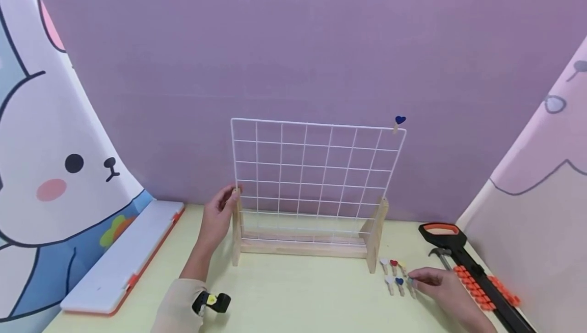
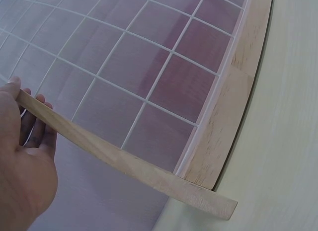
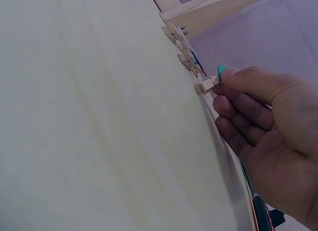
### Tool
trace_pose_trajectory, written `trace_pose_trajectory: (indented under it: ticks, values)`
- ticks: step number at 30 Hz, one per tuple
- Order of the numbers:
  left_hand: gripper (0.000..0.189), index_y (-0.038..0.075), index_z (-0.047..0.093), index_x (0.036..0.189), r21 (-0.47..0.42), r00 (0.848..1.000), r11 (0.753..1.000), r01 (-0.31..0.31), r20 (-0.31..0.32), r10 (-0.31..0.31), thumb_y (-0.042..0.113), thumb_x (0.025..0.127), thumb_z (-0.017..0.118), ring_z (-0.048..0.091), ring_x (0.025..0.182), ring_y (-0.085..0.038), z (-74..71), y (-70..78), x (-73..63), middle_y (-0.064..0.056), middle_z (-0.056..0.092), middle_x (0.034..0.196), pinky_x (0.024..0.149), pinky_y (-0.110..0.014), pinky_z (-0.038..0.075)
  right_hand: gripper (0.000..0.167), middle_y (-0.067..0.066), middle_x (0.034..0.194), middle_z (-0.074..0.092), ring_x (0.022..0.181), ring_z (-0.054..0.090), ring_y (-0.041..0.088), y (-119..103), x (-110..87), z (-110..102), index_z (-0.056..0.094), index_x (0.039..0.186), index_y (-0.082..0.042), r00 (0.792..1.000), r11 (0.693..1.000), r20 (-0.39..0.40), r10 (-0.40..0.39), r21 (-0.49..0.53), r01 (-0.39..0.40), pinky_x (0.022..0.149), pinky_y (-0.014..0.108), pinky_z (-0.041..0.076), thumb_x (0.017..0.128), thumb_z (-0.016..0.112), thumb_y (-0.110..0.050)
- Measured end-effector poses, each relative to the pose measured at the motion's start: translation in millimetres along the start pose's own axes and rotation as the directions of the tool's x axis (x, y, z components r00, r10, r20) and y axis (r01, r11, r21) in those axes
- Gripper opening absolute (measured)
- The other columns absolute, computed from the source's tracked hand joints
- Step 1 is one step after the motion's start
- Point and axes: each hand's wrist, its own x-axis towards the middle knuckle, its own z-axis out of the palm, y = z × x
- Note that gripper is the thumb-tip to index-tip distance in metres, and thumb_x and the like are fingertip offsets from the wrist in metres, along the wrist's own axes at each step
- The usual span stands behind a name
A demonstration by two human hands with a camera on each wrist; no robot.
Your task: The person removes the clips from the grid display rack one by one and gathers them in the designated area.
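Observation:
A white wire grid (image 1: 293, 144) stands upright in a wooden stand (image 1: 302, 248). My left hand (image 1: 215, 223) grips the top of the stand's left wooden post (image 2: 124, 156), thumb on one side and fingers on the other. A clothespin with a dark blue heart (image 1: 400, 119) is clipped on the grid's top edge near the right corner. To the right of the stand, my right hand (image 1: 437, 287) pinches a small wooden clothespin with a teal top (image 3: 211, 83). Beside it on the table lie several heart clothespins, among them a red one (image 1: 394, 263) and a blue one (image 1: 399, 283).
At the right lie a black and orange saw-like tool (image 1: 451, 241), a hammer (image 1: 441, 253) and several orange pieces (image 1: 474, 287). A long white case with an orange edge (image 1: 124, 259) lies at the left. A purple backdrop (image 1: 302, 48) rises behind the table.

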Motion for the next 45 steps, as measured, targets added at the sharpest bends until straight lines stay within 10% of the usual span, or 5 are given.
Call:
trace_pose_trajectory:
  ticks: [27,45]
  values:
    - [0.037,0.005,0.064,0.136,0.009,1.000,1.000,-0.020,-0.012,0.020,0.028,0.108,0.056,0.061,0.108,0.001,-4.5,2.9,-0.8,-0.017,0.067,0.133,0.091,-0.009,0.049,0.028,0.012,0.108,0.077,0.084,0.065,0.002,-0.9,2.5,6.4,0.074,0.116,-0.002,0.983,0.983,0.020,-0.183,0.020,0.182,0.071,0.023,0.055,0.092,0.078,-0.015]
    - [0.035,0.005,0.064,0.136,0.001,0.999,0.999,-0.037,-0.002,0.037,0.025,0.107,0.057,0.060,0.102,0.002,-0.6,0.8,-0.7,0.019,0.069,0.117,0.085,-0.010,0.049,0.026,0.006,0.114,0.077,0.091,0.068,0.004,6.8,1.7,8.1,0.076,0.117,-0.011,0.999,1.000,-0.043,-0.024,-0.004,0.023,0.075,0.023,0.056,0.092,0.078,-0.020]
